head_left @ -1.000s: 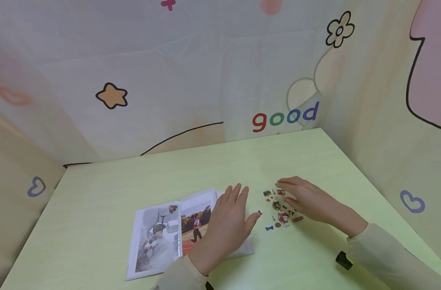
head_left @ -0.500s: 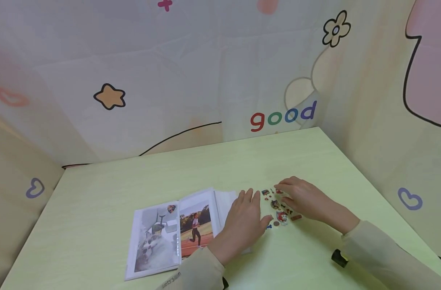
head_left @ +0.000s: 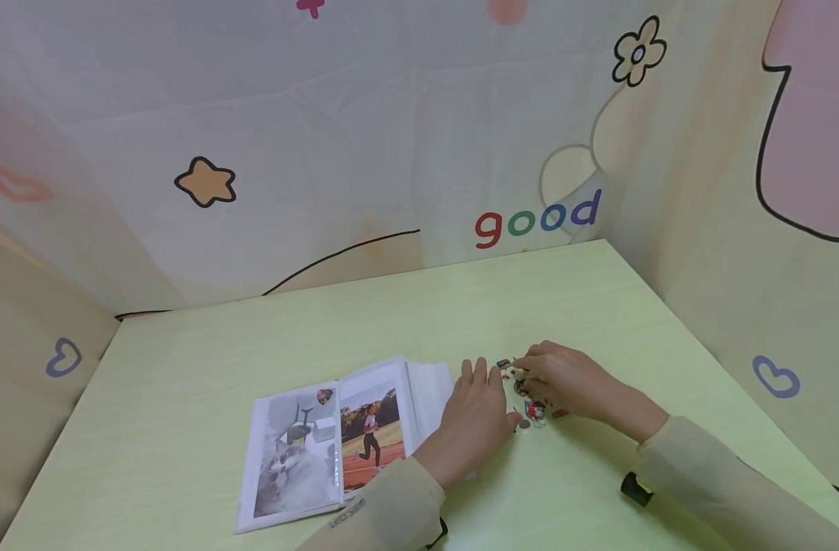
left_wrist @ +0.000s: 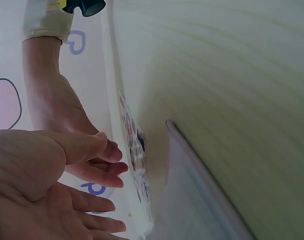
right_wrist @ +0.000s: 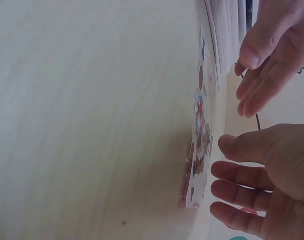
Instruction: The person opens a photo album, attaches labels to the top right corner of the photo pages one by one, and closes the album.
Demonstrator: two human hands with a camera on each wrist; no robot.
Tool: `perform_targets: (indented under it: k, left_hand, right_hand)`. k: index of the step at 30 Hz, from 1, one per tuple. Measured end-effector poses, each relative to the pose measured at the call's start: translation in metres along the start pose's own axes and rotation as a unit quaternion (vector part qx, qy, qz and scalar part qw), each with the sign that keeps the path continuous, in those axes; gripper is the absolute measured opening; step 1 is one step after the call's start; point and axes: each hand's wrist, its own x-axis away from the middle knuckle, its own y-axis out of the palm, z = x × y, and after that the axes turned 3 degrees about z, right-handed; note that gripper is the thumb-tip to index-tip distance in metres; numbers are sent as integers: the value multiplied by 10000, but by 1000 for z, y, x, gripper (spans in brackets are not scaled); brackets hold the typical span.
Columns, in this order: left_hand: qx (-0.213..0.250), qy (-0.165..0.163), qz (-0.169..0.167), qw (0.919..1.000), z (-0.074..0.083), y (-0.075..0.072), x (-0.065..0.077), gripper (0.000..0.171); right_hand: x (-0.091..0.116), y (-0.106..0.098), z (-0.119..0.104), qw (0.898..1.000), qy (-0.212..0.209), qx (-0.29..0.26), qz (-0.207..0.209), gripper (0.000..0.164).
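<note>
A sheet of small cartoon stickers (head_left: 534,414) lies on the table to the right of the photo album, partly covered by both hands in the head view. My left hand (head_left: 476,421) reaches over the album's right side, fingers straight and thumb out toward the sheet's left edge. Over the sheet's right part hovers my right hand (head_left: 567,376), its fingers loosely bent. In the right wrist view the right hand's (right_wrist: 271,180) thumb and fingers are apart with nothing between them, just above the sticker sheet (right_wrist: 199,125). The left hand (right_wrist: 279,55) is also bare there.
The open photo album (head_left: 243,490) shows a cat photo (head_left: 285,474) and a runner photo (head_left: 370,440). One round sticker (head_left: 324,396) sits on the cat photo's upper right corner. A printed cloth (head_left: 309,184) rises behind the pale green table (head_left: 185,367).
My left hand has moved right from the album toward the sticker sheet. My right hand has shifted slightly left over the stickers, so the hands are closer together.
</note>
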Motion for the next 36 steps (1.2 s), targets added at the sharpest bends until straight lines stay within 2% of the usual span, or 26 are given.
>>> perform_targets:
  k: [12,18,25,36]
  left_hand:
    - [-194,-7,-141,9997,2,7,-10,70]
    - [-279,20,-102,9996,2,10,-11,65]
    - [-484,11,-137,9987,2,13,-12,60]
    - [-789,-54,-270,9965,5,14,-14,61]
  right_hand:
    - [-2,6,1,9999,-121,78,-20,24]
    - [-2,8,0,9996,-270,75,65,22]
    - [-2,9,-1,9995,-229,192,30,22]
    - [-2,8,-1,9996,-275,66,7,21]
